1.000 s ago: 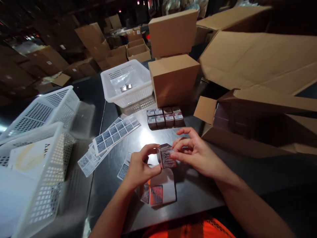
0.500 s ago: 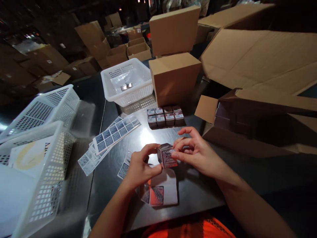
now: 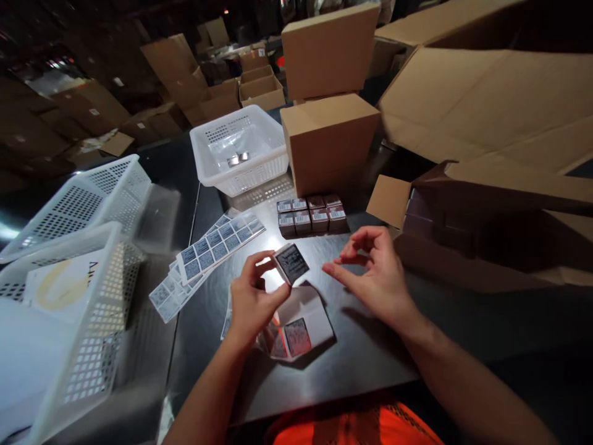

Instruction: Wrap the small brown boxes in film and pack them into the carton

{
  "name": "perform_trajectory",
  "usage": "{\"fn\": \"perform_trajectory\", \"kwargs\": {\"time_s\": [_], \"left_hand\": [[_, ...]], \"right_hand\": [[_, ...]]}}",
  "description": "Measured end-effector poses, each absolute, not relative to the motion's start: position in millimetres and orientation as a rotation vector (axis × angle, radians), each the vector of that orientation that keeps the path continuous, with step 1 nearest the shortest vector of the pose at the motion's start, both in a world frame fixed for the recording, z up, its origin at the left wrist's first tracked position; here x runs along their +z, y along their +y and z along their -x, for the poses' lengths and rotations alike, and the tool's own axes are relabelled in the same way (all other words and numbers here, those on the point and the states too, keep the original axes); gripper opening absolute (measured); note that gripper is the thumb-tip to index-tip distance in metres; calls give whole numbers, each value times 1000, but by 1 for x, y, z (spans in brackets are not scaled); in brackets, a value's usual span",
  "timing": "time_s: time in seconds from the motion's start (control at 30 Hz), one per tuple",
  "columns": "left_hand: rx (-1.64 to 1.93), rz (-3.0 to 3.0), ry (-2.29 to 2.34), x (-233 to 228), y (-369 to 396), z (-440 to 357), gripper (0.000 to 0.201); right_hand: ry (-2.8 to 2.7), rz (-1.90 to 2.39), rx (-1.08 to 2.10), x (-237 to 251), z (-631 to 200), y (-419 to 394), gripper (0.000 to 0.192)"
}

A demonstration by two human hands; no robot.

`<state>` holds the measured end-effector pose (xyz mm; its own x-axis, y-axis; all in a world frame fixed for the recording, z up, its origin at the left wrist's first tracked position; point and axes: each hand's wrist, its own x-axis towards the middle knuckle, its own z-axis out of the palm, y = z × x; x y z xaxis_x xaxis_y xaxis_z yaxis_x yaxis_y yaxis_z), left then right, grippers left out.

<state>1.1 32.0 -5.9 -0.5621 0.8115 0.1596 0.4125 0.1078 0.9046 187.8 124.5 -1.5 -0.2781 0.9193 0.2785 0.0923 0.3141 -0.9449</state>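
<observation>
Now the left hand [image 3: 250, 303] pinches a small box [image 3: 291, 262] above the tabletop [image 3: 370, 352], fingers clamped on its corner; the right hand [image 3: 377, 275] hovers just beside it, fingers loosely apart, empty. Beyond lie labelled boxes [image 3: 311, 216] and sticker sheets [image 3: 217, 244], left

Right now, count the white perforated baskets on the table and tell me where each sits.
3. One basket stands at the far middle beside the cardboard box; two more sit at the left edge, one behind the other. Others may be out of view.
</observation>
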Motion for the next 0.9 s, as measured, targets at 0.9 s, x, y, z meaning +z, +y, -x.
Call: {"fn": "perform_trajectory", "kwargs": {"time_s": [0.9], "left_hand": [[1698,-1104,2254,-8,40,22,48]], "right_hand": [[-2093,-7,857,-10,-174,101,10]]}}
